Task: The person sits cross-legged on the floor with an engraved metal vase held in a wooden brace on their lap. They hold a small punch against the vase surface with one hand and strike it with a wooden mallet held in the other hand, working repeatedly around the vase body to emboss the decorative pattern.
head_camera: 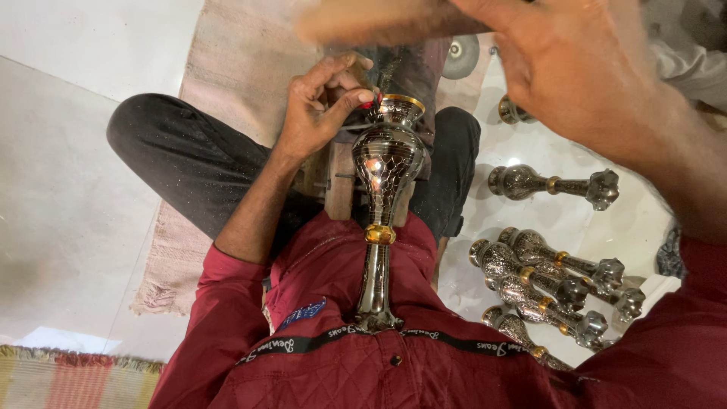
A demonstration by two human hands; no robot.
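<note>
Engraved metal vase (386, 163), braced neck-first against a seated person's red shirt (341, 363), takes fine work near its gold rim from the left hand (322, 102), fingers pinched shut on a small tool. The right hand (583, 72) hangs raised and blurred, its grip unclear. Six similar patterned, gold-banded vases (545, 280) lie beside on the white floor (60, 189).

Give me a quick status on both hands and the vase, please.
Left hand pinching a small tool at the engraved metal vase rim. Right hand raised, blurred, grip unclear. Finished vases lying on the floor at right.
</note>
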